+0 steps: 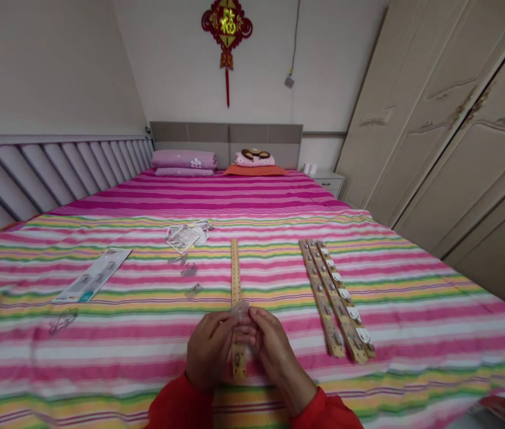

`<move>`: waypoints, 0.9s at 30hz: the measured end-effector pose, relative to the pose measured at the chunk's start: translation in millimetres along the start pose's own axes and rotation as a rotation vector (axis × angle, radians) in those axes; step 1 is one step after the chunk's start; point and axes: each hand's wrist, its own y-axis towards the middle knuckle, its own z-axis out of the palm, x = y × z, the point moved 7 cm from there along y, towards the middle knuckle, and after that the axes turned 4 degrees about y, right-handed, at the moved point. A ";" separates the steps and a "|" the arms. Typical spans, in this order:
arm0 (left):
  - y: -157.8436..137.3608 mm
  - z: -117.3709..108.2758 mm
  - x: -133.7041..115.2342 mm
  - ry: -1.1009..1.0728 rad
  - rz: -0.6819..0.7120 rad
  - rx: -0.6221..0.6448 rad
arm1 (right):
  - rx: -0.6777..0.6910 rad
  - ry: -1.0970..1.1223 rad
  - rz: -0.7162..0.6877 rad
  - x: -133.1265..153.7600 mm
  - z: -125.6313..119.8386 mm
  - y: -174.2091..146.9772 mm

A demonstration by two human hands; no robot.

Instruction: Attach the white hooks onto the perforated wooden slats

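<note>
One clear piece (240, 309) (strip (235, 274) beneath) touches left grip (209, 345) and right grip (276, 347).

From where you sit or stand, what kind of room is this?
It looks like a bedroom, most likely in someone's home: there is a headboard against the far wall, folded bedding in front of it, and a tall wardrobe along the right side.

Pretty clearly somebody's bedroom at home: big bed (212, 193) with a striped cover (136, 351), grey-brown headboard (190, 132), folded purple bedding (184, 159) up top, a little pale nightstand (327, 182) in the corner, carved-door wardrobe (417, 155) along the right and a red and gold hanging (227, 25) on the wall (163, 65)
</note>
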 end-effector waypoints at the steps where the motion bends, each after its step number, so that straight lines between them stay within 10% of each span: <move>1: -0.6 -0.2 0.3 0.003 0.001 -0.006 | 0.013 0.011 0.005 -0.1 0.9 -0.1; 11: -2.4 -2.5 -0.7 -0.138 -0.023 -0.083 | 0.021 -0.002 -0.043 6.2 1.5 -1.6; 22: -16.4 34.0 24.1 -0.799 -0.759 -0.004 | 0.009 -0.098 -0.086 13.4 3.4 3.6; 27: -13.7 44.4 29.5 -0.896 -0.872 0.122 | -0.050 -0.249 -0.185 24.5 -5.7 18.3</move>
